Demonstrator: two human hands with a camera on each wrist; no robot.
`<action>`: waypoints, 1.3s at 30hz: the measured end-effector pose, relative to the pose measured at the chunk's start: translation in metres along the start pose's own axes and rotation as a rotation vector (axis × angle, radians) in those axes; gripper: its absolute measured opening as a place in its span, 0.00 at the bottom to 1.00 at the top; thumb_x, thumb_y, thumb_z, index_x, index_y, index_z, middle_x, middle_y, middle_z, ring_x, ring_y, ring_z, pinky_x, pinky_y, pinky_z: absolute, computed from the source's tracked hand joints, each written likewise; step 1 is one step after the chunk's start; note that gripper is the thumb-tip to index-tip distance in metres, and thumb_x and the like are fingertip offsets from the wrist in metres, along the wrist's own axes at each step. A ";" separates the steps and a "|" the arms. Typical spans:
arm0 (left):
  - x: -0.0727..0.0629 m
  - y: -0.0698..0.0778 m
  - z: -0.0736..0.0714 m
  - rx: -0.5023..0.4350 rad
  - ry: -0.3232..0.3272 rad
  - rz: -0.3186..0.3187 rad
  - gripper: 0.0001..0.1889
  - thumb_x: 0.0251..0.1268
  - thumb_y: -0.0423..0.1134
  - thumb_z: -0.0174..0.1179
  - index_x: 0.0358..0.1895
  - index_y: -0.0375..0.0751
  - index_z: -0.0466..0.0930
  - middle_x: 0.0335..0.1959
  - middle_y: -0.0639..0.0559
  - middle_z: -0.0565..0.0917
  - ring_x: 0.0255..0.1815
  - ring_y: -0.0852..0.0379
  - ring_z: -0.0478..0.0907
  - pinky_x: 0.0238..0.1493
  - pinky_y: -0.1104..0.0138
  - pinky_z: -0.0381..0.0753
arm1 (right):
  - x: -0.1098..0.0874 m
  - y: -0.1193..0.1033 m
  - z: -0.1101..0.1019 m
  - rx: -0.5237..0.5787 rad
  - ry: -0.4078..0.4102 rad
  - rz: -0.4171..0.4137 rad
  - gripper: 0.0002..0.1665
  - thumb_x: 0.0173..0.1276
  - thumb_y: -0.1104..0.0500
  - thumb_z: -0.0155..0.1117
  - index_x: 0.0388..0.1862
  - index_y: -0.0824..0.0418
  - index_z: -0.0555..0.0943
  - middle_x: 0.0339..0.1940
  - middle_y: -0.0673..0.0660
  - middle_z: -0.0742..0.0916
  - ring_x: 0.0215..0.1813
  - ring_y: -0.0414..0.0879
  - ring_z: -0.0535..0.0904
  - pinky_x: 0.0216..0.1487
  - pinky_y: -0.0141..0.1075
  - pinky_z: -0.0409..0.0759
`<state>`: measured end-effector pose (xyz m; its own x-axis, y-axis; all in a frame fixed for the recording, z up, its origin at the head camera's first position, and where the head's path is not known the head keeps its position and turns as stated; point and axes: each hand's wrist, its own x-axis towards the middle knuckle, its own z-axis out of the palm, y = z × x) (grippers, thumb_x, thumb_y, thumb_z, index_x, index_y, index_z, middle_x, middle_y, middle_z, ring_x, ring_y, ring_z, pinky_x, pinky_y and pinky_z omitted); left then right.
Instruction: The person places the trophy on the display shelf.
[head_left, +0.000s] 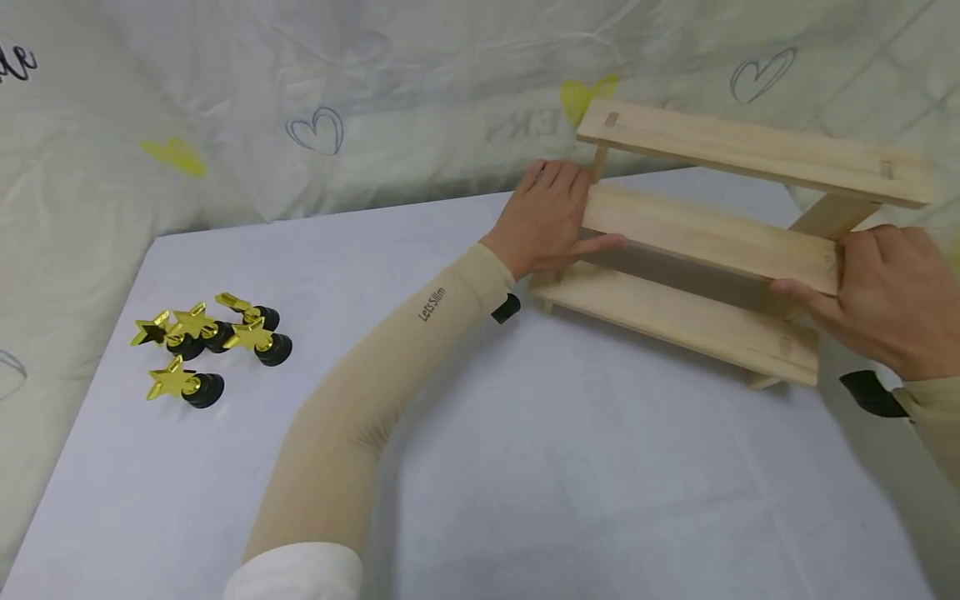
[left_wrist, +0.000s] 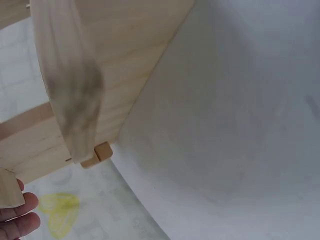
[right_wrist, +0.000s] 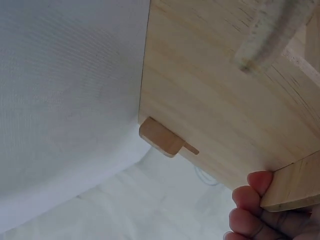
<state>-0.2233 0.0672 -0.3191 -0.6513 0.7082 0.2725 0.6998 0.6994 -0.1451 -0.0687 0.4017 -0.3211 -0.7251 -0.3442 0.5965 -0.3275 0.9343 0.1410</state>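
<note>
A pale three-tier wooden shelf [head_left: 705, 237] stands at the right rear of the white table, turned at an angle. My left hand [head_left: 551, 212] grips the left end of its middle board, thumb along the front edge. At the other end of that board my right hand [head_left: 896, 292] holds on the same way. From the left wrist view, fingertips [left_wrist: 22, 220] curl at the board's end beside the shelf's side pieces. In the right wrist view, fingers [right_wrist: 247, 200] wrap under the board's end, close to a wooden peg [right_wrist: 160, 137].
Several gold star trophies [head_left: 255, 337] with black bases stand grouped at the table's left. The white table [head_left: 525, 467] stretches before the shelf. Behind it hangs a pale sheet [head_left: 420, 92] with drawn hearts.
</note>
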 end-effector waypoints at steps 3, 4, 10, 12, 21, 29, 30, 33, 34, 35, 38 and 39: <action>-0.002 -0.005 0.002 0.027 -0.003 0.007 0.55 0.62 0.86 0.40 0.74 0.40 0.66 0.64 0.50 0.79 0.68 0.49 0.72 0.77 0.61 0.64 | 0.004 -0.001 0.005 0.023 0.026 -0.046 0.59 0.70 0.15 0.31 0.16 0.72 0.62 0.11 0.69 0.67 0.12 0.63 0.59 0.15 0.52 0.55; -0.003 -0.006 0.002 0.033 0.001 0.010 0.57 0.62 0.86 0.40 0.76 0.40 0.64 0.64 0.50 0.79 0.67 0.49 0.73 0.77 0.61 0.64 | 0.005 -0.002 0.006 0.025 0.033 -0.054 0.59 0.70 0.15 0.31 0.17 0.72 0.62 0.11 0.69 0.67 0.13 0.63 0.59 0.15 0.51 0.55; -0.009 -0.011 0.003 0.054 0.026 0.001 0.57 0.61 0.86 0.40 0.75 0.37 0.66 0.58 0.49 0.81 0.61 0.48 0.75 0.73 0.61 0.68 | 0.010 -0.002 0.012 0.018 -0.006 -0.090 0.60 0.67 0.13 0.32 0.16 0.70 0.62 0.11 0.66 0.66 0.13 0.58 0.58 0.17 0.48 0.56; -0.012 -0.011 0.004 0.057 0.051 -0.006 0.56 0.60 0.86 0.41 0.71 0.37 0.70 0.55 0.49 0.82 0.58 0.48 0.76 0.70 0.62 0.70 | 0.012 -0.001 0.013 0.030 -0.041 -0.071 0.60 0.64 0.11 0.31 0.14 0.67 0.61 0.11 0.64 0.66 0.13 0.56 0.58 0.18 0.46 0.56; -0.023 -0.017 0.008 0.103 0.117 -0.038 0.56 0.57 0.87 0.43 0.67 0.38 0.75 0.46 0.50 0.83 0.51 0.48 0.77 0.62 0.63 0.73 | 0.020 -0.003 0.023 0.067 -0.106 -0.013 0.62 0.63 0.10 0.34 0.16 0.70 0.65 0.14 0.67 0.69 0.17 0.60 0.62 0.22 0.51 0.61; -0.037 -0.025 0.009 0.085 0.085 -0.093 0.58 0.54 0.88 0.46 0.67 0.37 0.76 0.40 0.48 0.81 0.45 0.49 0.76 0.55 0.63 0.73 | 0.030 -0.008 0.034 0.089 -0.108 -0.032 0.63 0.64 0.11 0.32 0.20 0.73 0.66 0.16 0.67 0.70 0.20 0.61 0.64 0.27 0.53 0.64; -0.038 -0.026 0.008 0.087 0.082 -0.101 0.60 0.54 0.88 0.46 0.72 0.36 0.72 0.41 0.47 0.82 0.46 0.49 0.76 0.56 0.63 0.73 | 0.032 -0.009 0.035 0.091 -0.105 -0.038 0.63 0.64 0.11 0.31 0.20 0.73 0.66 0.16 0.66 0.69 0.20 0.61 0.63 0.27 0.53 0.63; -0.042 -0.031 0.009 0.102 0.088 -0.118 0.64 0.54 0.88 0.47 0.79 0.35 0.62 0.43 0.47 0.82 0.47 0.49 0.76 0.57 0.63 0.74 | 0.040 -0.012 0.038 0.087 -0.106 -0.056 0.64 0.65 0.11 0.28 0.20 0.73 0.67 0.16 0.66 0.69 0.20 0.60 0.63 0.26 0.52 0.62; -0.044 -0.032 0.008 0.110 0.090 -0.124 0.65 0.54 0.88 0.46 0.80 0.35 0.60 0.42 0.47 0.82 0.46 0.49 0.76 0.56 0.63 0.74 | 0.042 -0.013 0.039 0.086 -0.109 -0.057 0.64 0.64 0.11 0.28 0.20 0.73 0.67 0.16 0.66 0.69 0.20 0.61 0.63 0.27 0.52 0.63; -0.045 -0.033 0.008 0.117 0.091 -0.130 0.65 0.54 0.88 0.46 0.80 0.35 0.58 0.42 0.47 0.82 0.46 0.49 0.76 0.56 0.63 0.74 | 0.044 -0.015 0.040 0.089 -0.115 -0.049 0.65 0.64 0.10 0.27 0.20 0.73 0.68 0.16 0.66 0.69 0.20 0.61 0.64 0.27 0.53 0.63; -0.050 -0.038 0.008 0.132 0.101 -0.141 0.65 0.55 0.88 0.46 0.81 0.34 0.57 0.41 0.47 0.82 0.45 0.49 0.76 0.55 0.63 0.74 | 0.050 -0.021 0.043 0.065 -0.087 -0.071 0.65 0.66 0.11 0.26 0.20 0.74 0.68 0.16 0.66 0.69 0.20 0.62 0.63 0.26 0.53 0.63; -0.052 -0.039 0.008 0.135 0.100 -0.147 0.65 0.54 0.88 0.46 0.81 0.34 0.58 0.40 0.47 0.82 0.44 0.49 0.76 0.55 0.63 0.74 | 0.051 -0.023 0.044 0.062 -0.070 -0.078 0.64 0.66 0.12 0.26 0.20 0.74 0.67 0.16 0.66 0.69 0.19 0.62 0.63 0.25 0.52 0.62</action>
<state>-0.2191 0.0043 -0.3347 -0.7062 0.5895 0.3921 0.5495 0.8056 -0.2215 -0.1251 0.3584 -0.3286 -0.7356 -0.4237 0.5285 -0.4204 0.8973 0.1342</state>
